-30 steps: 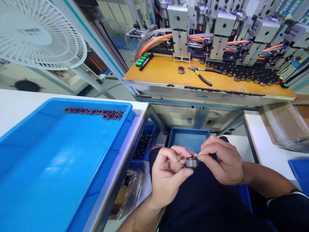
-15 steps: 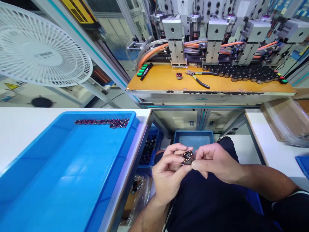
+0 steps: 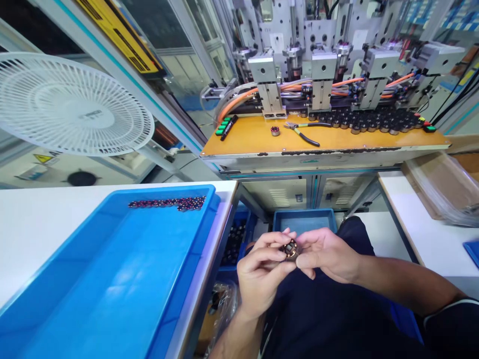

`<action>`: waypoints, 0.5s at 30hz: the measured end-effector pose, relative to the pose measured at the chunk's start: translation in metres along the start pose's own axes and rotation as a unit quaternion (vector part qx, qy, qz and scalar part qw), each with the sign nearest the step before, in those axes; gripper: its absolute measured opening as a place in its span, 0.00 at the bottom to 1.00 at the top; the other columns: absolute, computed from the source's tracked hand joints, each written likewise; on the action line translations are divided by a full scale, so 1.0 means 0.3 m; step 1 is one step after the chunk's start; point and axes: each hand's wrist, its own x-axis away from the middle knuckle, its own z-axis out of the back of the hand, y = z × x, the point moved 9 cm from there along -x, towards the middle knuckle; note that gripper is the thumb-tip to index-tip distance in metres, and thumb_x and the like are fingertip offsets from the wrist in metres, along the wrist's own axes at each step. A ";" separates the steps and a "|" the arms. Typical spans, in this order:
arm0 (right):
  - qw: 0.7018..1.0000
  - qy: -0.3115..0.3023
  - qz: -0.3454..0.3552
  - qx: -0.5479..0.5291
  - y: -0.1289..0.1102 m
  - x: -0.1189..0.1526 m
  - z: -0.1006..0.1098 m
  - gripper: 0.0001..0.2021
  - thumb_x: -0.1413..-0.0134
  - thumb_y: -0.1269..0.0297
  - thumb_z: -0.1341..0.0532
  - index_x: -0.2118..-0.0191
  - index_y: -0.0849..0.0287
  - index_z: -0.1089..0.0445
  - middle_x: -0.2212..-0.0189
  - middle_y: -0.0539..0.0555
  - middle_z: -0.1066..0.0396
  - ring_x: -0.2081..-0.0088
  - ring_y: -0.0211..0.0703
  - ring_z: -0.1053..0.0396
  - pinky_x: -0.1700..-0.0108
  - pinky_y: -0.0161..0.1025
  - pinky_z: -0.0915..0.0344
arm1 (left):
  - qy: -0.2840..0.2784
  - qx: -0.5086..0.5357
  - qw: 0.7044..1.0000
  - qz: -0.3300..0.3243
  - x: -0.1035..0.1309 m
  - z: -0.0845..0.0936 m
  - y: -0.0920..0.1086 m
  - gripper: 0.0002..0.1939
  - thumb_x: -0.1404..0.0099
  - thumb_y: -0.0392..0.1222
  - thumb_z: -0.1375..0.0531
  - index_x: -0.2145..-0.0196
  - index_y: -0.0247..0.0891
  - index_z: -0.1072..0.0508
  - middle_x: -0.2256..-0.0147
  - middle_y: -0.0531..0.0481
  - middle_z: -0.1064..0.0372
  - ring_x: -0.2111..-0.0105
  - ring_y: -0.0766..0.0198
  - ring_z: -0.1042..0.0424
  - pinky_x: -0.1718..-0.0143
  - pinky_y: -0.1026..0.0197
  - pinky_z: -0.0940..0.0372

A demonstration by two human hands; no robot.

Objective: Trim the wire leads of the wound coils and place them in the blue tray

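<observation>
A small ring-shaped motor stator [image 3: 290, 250] with copper windings is held over my lap, its open end tipped up towards me. My left hand [image 3: 262, 269] is closed around its left side, with the thumb below and the fingers above. From the right, the thumb and fingertips of my right hand [image 3: 325, 257] pinch the stator's edge. My fingertips partly cover the ring, and I cannot make out a loose wire there. On the orange machine ledge [image 3: 247, 143] ahead stand another stator [image 3: 275, 130] and side cutters [image 3: 305, 135] with black and yellow handles.
Left, a large blue tray [image 3: 123, 269] holds rows of stators [image 3: 190, 203] at its far end. Several dark stators [image 3: 374, 120] crowd the ledge beneath the machine's metal blocks [image 3: 324, 66]. A marker [image 3: 229, 128], a fan [image 3: 80, 112] and a lower blue bin [image 3: 305, 214] are also around.
The stator has turned a little, showing more of its open face. My right fingers have closed in on its edge; a thin wire seen by it earlier no longer shows. The view has tilted slightly.
</observation>
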 end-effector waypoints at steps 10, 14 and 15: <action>0.996 -0.077 0.025 -0.022 -0.005 -0.006 -0.009 0.20 0.56 0.52 0.27 0.69 0.67 0.27 0.78 0.49 0.32 0.81 0.29 0.37 0.80 0.28 0.40 | -0.039 0.031 0.998 0.024 -0.009 -0.030 -0.005 0.11 0.45 0.31 0.31 0.65 0.46 0.21 0.59 0.51 0.23 0.58 0.61 0.21 0.47 0.50 0.29; 0.997 -0.047 0.064 0.011 -0.014 -0.007 0.004 0.21 0.59 0.52 0.25 0.67 0.65 0.26 0.77 0.48 0.32 0.80 0.30 0.38 0.80 0.28 0.40 | -0.046 0.088 0.993 0.060 -0.018 -0.045 -0.034 0.06 0.44 0.37 0.30 0.68 0.47 0.21 0.58 0.52 0.21 0.57 0.56 0.21 0.51 0.47 0.27; 0.994 -0.037 0.092 0.038 -0.033 -0.003 0.007 0.22 0.60 0.51 0.25 0.66 0.64 0.26 0.76 0.49 0.31 0.79 0.31 0.37 0.79 0.29 0.38 | -0.034 0.102 0.991 0.075 -0.026 -0.040 -0.051 0.04 0.44 0.40 0.30 0.70 0.47 0.21 0.58 0.52 0.21 0.56 0.55 0.21 0.51 0.47 0.26</action>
